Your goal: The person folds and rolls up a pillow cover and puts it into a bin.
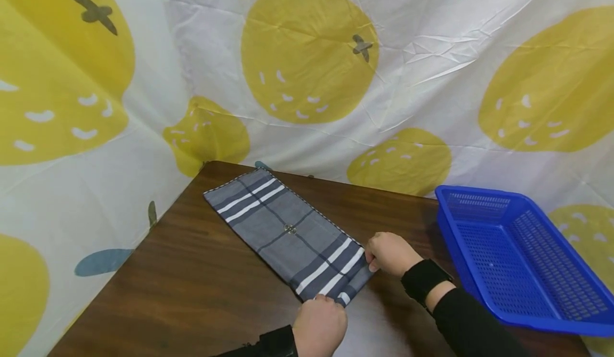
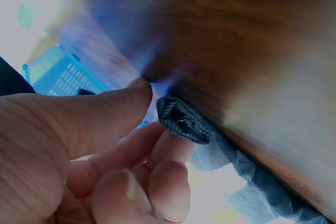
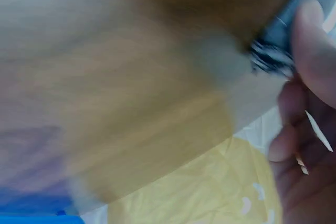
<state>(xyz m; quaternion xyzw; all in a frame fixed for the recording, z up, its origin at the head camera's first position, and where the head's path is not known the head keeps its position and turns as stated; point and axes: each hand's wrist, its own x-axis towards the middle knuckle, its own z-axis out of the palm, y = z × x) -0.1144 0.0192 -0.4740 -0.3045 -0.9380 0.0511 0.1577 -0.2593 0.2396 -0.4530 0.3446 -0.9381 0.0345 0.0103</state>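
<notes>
A grey plaid towel (image 1: 307,234) with white stripes and a small emblem lies slantwise on the table, folded into a long strip. Its near end is turned over into a narrow roll. At the left corner of that roll my left hand (image 1: 320,325) pinches the cloth. My right hand (image 1: 390,253) grips the opposite corner, fingers curled in. The left wrist view shows the rolled towel end (image 2: 184,121) at my thumb and fingertips. In the right wrist view my thumb (image 3: 312,45) presses on the other end of the roll.
A blue plastic basket (image 1: 460,261) with perforated walls stands on the right, beside my right forearm. The dark wooden table (image 1: 192,293) meets a white curtain (image 1: 312,149) with yellow fruit prints at the back and left.
</notes>
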